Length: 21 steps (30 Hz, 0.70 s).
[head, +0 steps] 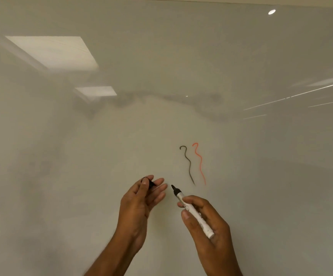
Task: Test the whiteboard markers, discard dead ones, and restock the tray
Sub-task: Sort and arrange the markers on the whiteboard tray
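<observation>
So, a glossy white whiteboard [161, 56] fills pretty much the whole view. Two test squiggles can be seen on it a bit below the middle: a thin wavy black line [188, 164] and, just beside it at 3 o'clock, a wavy orange-red line [200, 162]. Both are drawn top to bottom and don't touch.

A white-barrelled whiteboard marker with a black tip [199, 220] is grasped in the right hand [207, 222], with the thumb and fingers curled round the barrel. It's uncapped and tilted, with the tip pointed toward 11 o'clock. The tip is held near the board, below and to the left of the black line, at roughly 7 o'clock from its lower end. Whether the tip actually touches the surface can't be told.

A small black marker cap [151, 184] is pinched at the fingertips of the left hand [139, 200], at about 9 o'clock from the marker tip and just apart from it. The other fingers are stretched out loosely.

Ceiling lights are reflected in the board at 10 o'clock.
</observation>
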Motion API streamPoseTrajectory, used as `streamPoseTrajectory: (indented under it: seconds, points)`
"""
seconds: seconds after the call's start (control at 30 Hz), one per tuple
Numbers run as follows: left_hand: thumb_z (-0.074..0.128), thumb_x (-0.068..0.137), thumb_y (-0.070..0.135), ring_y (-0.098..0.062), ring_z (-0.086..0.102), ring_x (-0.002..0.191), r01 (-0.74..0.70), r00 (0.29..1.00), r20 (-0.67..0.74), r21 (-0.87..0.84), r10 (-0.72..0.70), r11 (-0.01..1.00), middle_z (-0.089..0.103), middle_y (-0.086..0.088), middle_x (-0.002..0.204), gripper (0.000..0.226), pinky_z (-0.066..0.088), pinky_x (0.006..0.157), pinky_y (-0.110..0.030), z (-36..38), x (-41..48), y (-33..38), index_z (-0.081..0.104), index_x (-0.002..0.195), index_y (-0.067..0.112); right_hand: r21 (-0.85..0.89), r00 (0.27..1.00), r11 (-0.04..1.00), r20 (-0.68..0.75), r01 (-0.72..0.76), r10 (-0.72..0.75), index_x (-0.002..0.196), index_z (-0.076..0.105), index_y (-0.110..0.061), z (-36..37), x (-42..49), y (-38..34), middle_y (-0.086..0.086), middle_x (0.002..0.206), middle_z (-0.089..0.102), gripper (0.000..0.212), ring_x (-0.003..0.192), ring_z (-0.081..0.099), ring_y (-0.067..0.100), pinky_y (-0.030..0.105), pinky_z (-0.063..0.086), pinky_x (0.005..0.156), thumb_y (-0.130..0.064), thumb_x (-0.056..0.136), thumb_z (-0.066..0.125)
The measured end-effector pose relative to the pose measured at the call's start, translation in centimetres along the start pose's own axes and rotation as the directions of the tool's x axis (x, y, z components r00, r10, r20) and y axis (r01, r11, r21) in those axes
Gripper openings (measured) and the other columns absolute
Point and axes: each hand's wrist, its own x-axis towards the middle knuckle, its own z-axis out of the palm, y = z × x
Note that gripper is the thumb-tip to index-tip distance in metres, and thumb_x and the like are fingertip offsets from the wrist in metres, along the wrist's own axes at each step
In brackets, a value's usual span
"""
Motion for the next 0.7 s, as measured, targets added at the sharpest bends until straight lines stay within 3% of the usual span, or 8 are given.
streamPoseTrajectory:
  seconds: [0.1,0.23,0.33,0.57,0.7]
  points:
    - [0.049,0.105,0.018,-0.035,0.072,0.107,0.174,0.985,0.056,-0.229,-0.166,0.958,0.072,-0.024,0.117,0.03,0.06,0.093,-0.045,1.0,-1.8,0.5,0.058,0.127,0.0,-0.029,0.997,0.999,0.071,0.012,-0.01,0.111,0.066,-0.039,-0.1,-0.5,-0.8,-0.01,0.113,0.072,0.023,0.11,0.066,0.014,0.018,0.052,0.088,-0.047,0.09,0.06]
    - [0.051,0.103,0.016,-0.032,0.075,0.1,0.234,0.972,0.092,-0.32,-0.216,0.918,0.071,-0.025,0.117,0.031,0.064,0.077,-0.038,2.0,-4.1,0.3,0.059,0.129,0.001,-0.045,0.993,0.999,0.116,0.015,-0.009,0.116,0.066,-0.034,-0.9,-1.5,-1.1,-0.012,0.116,0.071,0.03,0.112,0.066,0.013,0.016,0.051,0.089,-0.049,0.092,0.056]
    - [0.052,0.103,0.015,-0.031,0.074,0.096,0.237,0.971,0.091,-0.298,-0.22,0.924,0.072,-0.023,0.111,0.031,0.064,0.074,-0.037,2.7,-5.9,0.1,0.061,0.13,0.002,-0.046,0.993,0.999,0.121,0.012,-0.006,0.117,0.066,-0.033,-1.5,-2.2,-1.5,-0.013,0.118,0.07,0.028,0.115,0.065,0.011,0.017,0.051,0.092,-0.046,0.095,0.054]
    - [0.055,0.101,0.014,-0.032,0.071,0.094,0.184,0.983,0.014,-0.136,-0.184,0.973,0.073,-0.025,0.107,0.027,0.059,0.089,-0.044,2.5,-10.0,0.2,0.069,0.12,0.002,-0.1,0.998,0.995,0.063,0.025,-0.019,0.115,0.068,-0.033,-1.5,-4.6,-2.6,-0.012,0.115,0.07,0.023,0.114,0.064,0.01,0.014,0.05,0.089,-0.032,0.097,0.054]
    - [0.055,0.1,0.014,-0.034,0.071,0.094,0.176,0.982,-0.047,-0.133,-0.184,0.975,0.073,-0.025,0.102,0.025,0.056,0.093,-0.048,1.9,-12.3,0.7,0.07,0.117,0.002,-0.184,0.999,0.983,0.04,0.008,0.0,0.112,0.067,-0.036,-0.2,-6.4,-3.7,-0.012,0.111,0.068,0.023,0.111,0.064,0.014,0.019,0.053,0.088,-0.043,0.098,0.05]
